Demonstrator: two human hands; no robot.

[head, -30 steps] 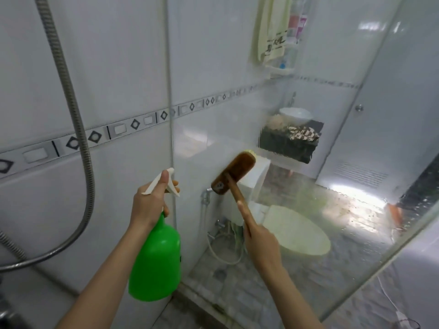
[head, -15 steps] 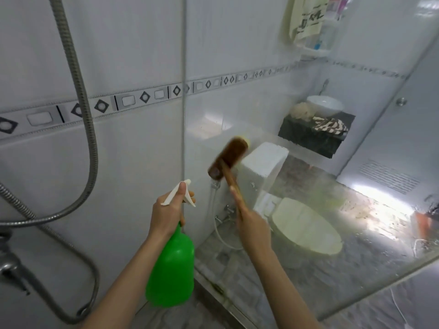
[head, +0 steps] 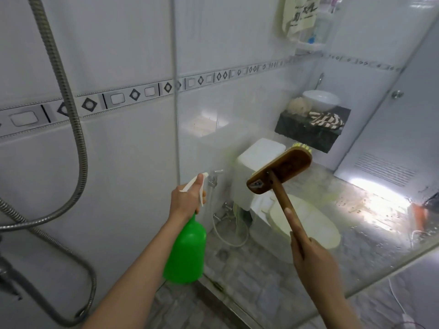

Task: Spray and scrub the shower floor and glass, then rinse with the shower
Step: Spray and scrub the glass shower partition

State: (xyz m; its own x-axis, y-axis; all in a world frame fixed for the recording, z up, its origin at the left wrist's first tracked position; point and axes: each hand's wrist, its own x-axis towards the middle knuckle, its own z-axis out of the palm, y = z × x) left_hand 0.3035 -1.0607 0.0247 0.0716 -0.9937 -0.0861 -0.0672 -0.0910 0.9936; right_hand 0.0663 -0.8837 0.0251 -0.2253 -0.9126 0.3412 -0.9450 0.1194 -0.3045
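We count two hands, both busy. Left hand (head: 187, 200) is wrapped round the neck of one green spray bottle (head: 187, 252), with the thumb lying along its white trigger head. The bottle hangs upright below the fist, just beside the vertical edge of the glass panel (head: 249, 110), nozzle pointing at the glass.

Right hand (head: 311, 260) is curled round the wooden handle of one scrub brush (head: 280, 172), index finger stretched up along the stick. The brush head is raised and tilted, wooden back toward us and yellow bristles toward the glass. We cannot tell if the bristles touch it.

The glass looks hazy and streaked, with droplets at lower right.

One metal shower hose (head: 78, 129) loops down the white tiled wall on the left. One band of diamond-pattern border tile (head: 118, 98) runs across the wall. A strip of stone-pattern shower floor (head: 175, 307) shows between the arms.

Through the glass we see one toilet (head: 306, 224) with its lid down, one white basin (head: 320, 99) on a dark counter (head: 308, 136), one striped cloth (head: 325, 119) beside the basin, and one pale towel (head: 299, 15) hanging up top beside a corner shelf (head: 311, 45) of bottles too blurred to count.
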